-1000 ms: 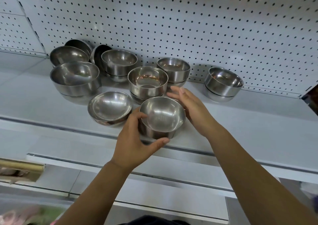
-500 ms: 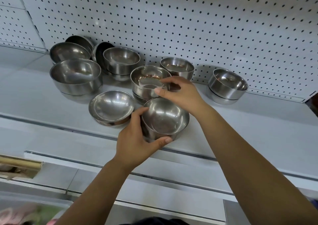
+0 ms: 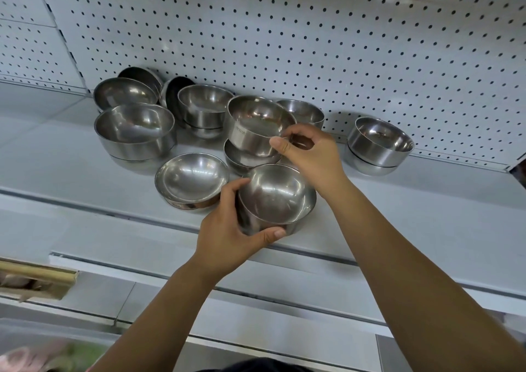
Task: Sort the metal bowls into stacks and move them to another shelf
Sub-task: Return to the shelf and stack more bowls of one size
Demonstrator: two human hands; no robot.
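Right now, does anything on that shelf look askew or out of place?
At the back left, two bowls lean on edge against the pegboard instead of sitting upright. The right hand holds a bowl tilted above another.

Bare forearms [image 3: 159, 309] — dark garment [image 3: 256, 366]

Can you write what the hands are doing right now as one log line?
left hand: grips front bowl on shelf | right hand: pinches rim of tilted bowl over lower bowl
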